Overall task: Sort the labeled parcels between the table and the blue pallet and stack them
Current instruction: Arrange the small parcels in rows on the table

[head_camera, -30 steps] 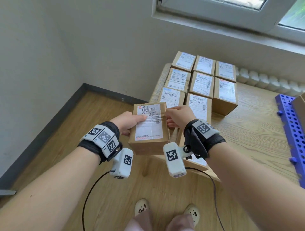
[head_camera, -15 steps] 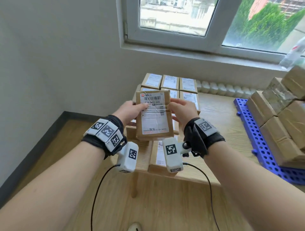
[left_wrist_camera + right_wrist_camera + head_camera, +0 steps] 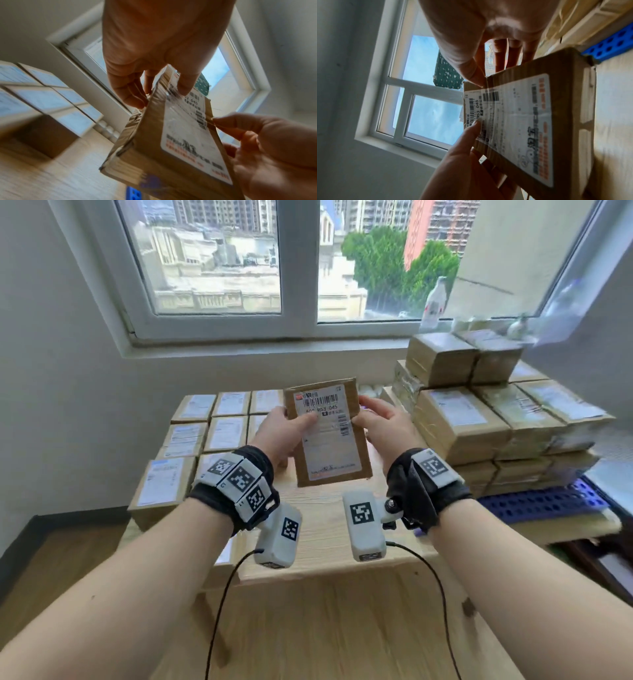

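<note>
I hold a brown cardboard parcel [image 3: 330, 436] with a white barcode label upright above the wooden table [image 3: 325, 529]. My left hand [image 3: 294, 422] grips its left edge, thumb on the label [image 3: 188, 129], fingers behind. My right hand [image 3: 368, 416] pinches the right edge, its thumb on the front face [image 3: 522, 115]. To the right, several brown parcels [image 3: 479, 419] are stacked on the blue pallet [image 3: 534, 505]. Label-up parcels [image 3: 205, 433] lie in rows on the table's left side.
A window [image 3: 298, 268] spans the wall behind the table, and a plastic bottle [image 3: 434, 302] stands on its sill. Bare tabletop lies between the two groups of parcels. Camera cables [image 3: 222, 604] hang from both wrists over the wooden floor.
Both hands have lifted the parcel and tilted it upright, keeping their hold. The view has risen from the floor and table to the window, and the pallet stack has come into sight.
</note>
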`<state>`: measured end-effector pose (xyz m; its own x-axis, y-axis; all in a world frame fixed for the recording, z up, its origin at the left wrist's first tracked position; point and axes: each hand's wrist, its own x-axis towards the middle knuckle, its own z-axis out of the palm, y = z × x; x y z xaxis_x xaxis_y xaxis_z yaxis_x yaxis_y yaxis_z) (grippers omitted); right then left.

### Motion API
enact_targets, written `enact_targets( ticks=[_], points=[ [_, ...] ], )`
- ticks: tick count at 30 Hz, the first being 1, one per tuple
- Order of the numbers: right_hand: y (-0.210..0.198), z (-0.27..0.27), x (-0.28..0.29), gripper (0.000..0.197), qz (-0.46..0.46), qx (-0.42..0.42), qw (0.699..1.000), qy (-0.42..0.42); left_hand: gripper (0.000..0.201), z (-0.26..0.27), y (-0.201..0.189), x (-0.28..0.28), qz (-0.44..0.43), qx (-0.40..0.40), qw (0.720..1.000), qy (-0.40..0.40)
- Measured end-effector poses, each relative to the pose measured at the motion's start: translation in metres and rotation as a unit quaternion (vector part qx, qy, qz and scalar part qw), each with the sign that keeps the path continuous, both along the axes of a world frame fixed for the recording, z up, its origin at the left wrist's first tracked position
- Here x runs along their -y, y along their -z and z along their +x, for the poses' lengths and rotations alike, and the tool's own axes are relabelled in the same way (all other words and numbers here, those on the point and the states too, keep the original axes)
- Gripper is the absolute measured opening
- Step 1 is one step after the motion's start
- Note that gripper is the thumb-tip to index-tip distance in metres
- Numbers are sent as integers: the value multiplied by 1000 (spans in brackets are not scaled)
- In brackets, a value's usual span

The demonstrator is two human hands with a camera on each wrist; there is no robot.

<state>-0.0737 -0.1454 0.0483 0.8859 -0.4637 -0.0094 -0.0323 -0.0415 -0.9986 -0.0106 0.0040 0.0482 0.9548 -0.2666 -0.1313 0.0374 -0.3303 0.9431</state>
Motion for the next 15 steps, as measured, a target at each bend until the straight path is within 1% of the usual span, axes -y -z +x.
enact_targets(
  ticks=[2,3,6,10,13,15],
  points=[
    [-5,-16,34,41,0,10,1000,23,25,-13,-7,38,-8,15,1000,21],
    [-8,-23,51,41,-1,11,999,37,27,-20,-10,57,-9,23,999,33],
    [-17,-46,101,42,-13,21,997,73,42,-35,-20,110,-14,40,998,56],
    [-31,-66,155,43,-17,49,994,101,42,-52,-31,171,-36,62,995,65],
    [-35,-74,188,46,-19,59,992,114,42,-61,-37,206,-42,73,994,66],
    [-36,-77,209,44,-16,65,991,118,46,-61,-40,228,-42,86,993,64]
  ],
)
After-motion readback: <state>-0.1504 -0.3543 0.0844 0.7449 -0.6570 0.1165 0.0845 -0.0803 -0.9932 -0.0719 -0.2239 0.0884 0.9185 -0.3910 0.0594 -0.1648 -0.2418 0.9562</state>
